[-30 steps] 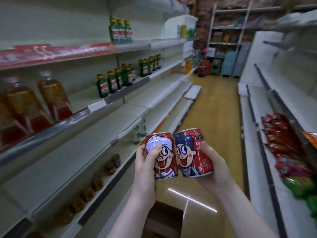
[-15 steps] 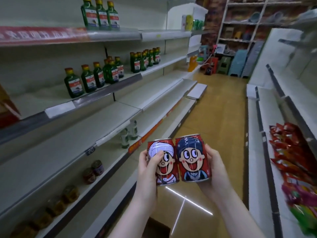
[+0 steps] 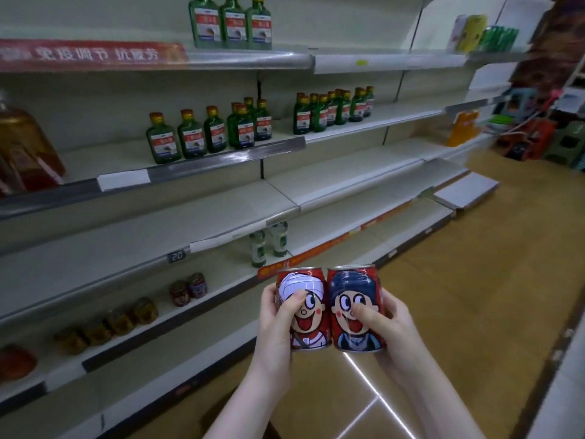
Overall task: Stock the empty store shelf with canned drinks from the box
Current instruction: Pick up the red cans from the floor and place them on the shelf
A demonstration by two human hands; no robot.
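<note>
My left hand (image 3: pixel 274 324) grips a red can with a white-capped cartoon face (image 3: pixel 308 315). My right hand (image 3: pixel 391 327) grips a second red can with a blue-capped cartoon face (image 3: pixel 349 293). Both cans stand upright and touch side by side in front of me, over the floor. The bare white middle shelf (image 3: pixel 133 242) runs along the left, above and left of the cans. On the shelf below it, a row of several cans (image 3: pixel 188 289) lies toward the left. The box is barely visible, a dark edge at the bottom of the frame.
Green glass bottles (image 3: pixel 218 131) stand on the upper shelves, and two clear bottles (image 3: pixel 267 243) sit under the middle shelf. Large amber bottles (image 3: pixel 22 150) are at the far left. Yellow floor (image 3: pixel 474 280) stretches right; a white shelf edge (image 3: pixel 563 391) borders the right.
The view has swung left to face the shelving more squarely. My hands brought the two cans upright and level, and my right thumb now lies across the front of its can.
</note>
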